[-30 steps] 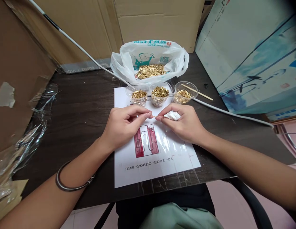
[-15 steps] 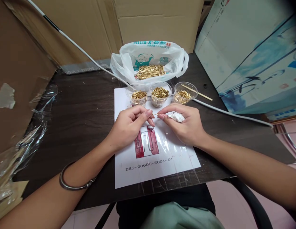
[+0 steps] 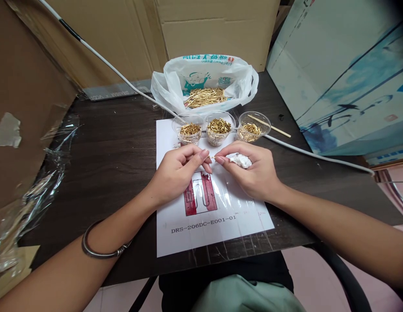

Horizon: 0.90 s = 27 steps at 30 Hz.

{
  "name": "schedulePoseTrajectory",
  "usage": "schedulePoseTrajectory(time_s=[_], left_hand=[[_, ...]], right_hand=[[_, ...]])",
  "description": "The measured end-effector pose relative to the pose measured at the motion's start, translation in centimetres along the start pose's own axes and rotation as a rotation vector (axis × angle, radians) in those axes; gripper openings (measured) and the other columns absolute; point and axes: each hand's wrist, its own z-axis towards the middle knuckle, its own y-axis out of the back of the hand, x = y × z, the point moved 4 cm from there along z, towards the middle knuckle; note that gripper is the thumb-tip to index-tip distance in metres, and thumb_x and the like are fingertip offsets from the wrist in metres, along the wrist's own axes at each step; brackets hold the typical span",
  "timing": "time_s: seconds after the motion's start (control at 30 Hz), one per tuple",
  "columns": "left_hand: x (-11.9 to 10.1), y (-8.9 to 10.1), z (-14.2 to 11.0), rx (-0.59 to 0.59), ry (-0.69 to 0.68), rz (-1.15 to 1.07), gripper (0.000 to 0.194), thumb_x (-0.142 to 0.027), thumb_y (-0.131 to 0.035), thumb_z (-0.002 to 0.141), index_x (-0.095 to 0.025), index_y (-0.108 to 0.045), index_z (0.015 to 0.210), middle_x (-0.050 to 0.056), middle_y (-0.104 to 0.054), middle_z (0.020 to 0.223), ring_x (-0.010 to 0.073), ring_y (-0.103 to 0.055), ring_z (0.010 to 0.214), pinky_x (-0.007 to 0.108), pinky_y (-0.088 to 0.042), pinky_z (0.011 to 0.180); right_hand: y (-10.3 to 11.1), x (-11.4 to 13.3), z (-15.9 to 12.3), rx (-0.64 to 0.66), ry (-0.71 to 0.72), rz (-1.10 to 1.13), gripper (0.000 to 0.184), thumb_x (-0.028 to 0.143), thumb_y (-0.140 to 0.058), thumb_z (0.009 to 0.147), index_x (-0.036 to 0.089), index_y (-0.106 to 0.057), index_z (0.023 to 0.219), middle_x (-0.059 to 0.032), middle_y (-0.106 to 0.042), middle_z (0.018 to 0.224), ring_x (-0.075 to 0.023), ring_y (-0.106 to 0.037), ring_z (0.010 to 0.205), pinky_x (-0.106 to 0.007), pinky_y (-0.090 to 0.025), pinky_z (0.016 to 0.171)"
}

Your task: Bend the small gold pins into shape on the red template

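My left hand (image 3: 179,171) and my right hand (image 3: 256,171) meet above the printed sheet, fingertips pinched from both sides on a thin gold-coloured metal pin (image 3: 212,157). Only a short stretch of it shows between the fingers. A crumpled white tissue (image 3: 241,160) sticks out between the thumb and forefinger of my right hand. Just beyond the hands, three clear plastic cups stand in a row: the left cup (image 3: 174,126), the middle cup (image 3: 217,141) and the right cup (image 3: 269,124). Each contains small gold-coloured metal pieces.
Behind the cups, a white plastic bag (image 3: 167,92) holds many longer gold pins (image 3: 206,98). A thin wooden stick (image 3: 281,131) rests across the right cup. A white cable (image 3: 318,159) crosses the dark table (image 3: 107,143). Cardboard boxes (image 3: 217,34) enclose the back and sides.
Both hands keep their pinch with almost no movement. The whole view has shifted very slightly.
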Motion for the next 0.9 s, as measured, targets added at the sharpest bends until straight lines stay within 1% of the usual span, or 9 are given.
schedulePoseTrajectory(time_s=[0.13,0.27,0.4,0.57,0.7,0.9], left_hand=[[0.1,-0.11,-0.02,0.016,0.001,-0.026,0.028,-0.037,-0.053,0.093,-0.017,-0.065,0.078,0.002,-0.069,0.076,0.009,-0.062,0.069,0.019,-0.046,0.059],[0.15,-0.14,-0.02,0.013,0.002,-0.038,0.028,-0.037,-0.054,0.092,-0.017,-0.064,0.077,0.002,-0.068,0.075,0.0091,-0.061,0.068,0.02,-0.046,0.058],[0.04,-0.11,-0.03,0.021,0.0,-0.012,0.028,-0.037,-0.054,0.092,-0.017,-0.065,0.077,0.002,-0.068,0.074,0.0099,-0.061,0.068,0.021,-0.047,0.06],[-0.05,-0.1,-0.03,0.028,-0.001,-0.026,0.027,-0.036,-0.054,0.092,-0.017,-0.064,0.076,0.001,-0.069,0.074,0.0089,-0.061,0.068,0.02,-0.048,0.063],[0.1,-0.17,-0.01,0.036,-0.002,-0.023,0.027,-0.036,-0.054,0.092,-0.016,-0.063,0.077,0.002,-0.068,0.074,0.0092,-0.061,0.068,0.019,-0.049,0.066],[0.17,-0.22,-0.01,0.051,0.005,-0.029,0.027,-0.037,-0.054,0.092,-0.015,-0.062,0.077,0.002,-0.068,0.075,0.009,-0.06,0.069,0.019,-0.048,0.067]], right_hand=[[0.08,-0.12,-0.04,-0.005,-0.011,0.007,0.004,0.017,-0.065,0.083,0.017,-0.068,0.084,0.0006,-0.07,0.083,-0.0105,-0.063,0.077,-0.026,-0.049,0.074],[0.17,-0.2,-0.04,-0.013,-0.014,0.0,0.004,0.017,-0.064,0.083,0.018,-0.068,0.084,0.0009,-0.071,0.084,-0.0113,-0.063,0.077,-0.027,-0.049,0.074],[0.06,-0.27,0.05,-0.001,-0.023,-0.009,0.005,0.017,-0.064,0.083,0.019,-0.068,0.084,0.0008,-0.071,0.084,-0.0118,-0.064,0.077,-0.027,-0.049,0.074],[0.02,-0.22,0.02,0.012,-0.015,-0.012,0.004,0.019,-0.064,0.084,0.018,-0.068,0.083,0.0007,-0.07,0.082,-0.0109,-0.063,0.076,-0.026,-0.049,0.073],[0.03,-0.22,-0.07,0.028,-0.024,-0.024,0.005,0.021,-0.063,0.084,0.019,-0.067,0.083,0.0001,-0.07,0.082,-0.012,-0.063,0.076,-0.027,-0.049,0.072],[-0.03,-0.15,0.06,0.052,0.008,-0.041,0.004,0.019,-0.062,0.084,0.018,-0.067,0.083,-0.0006,-0.07,0.083,-0.0118,-0.063,0.076,-0.027,-0.048,0.072]])
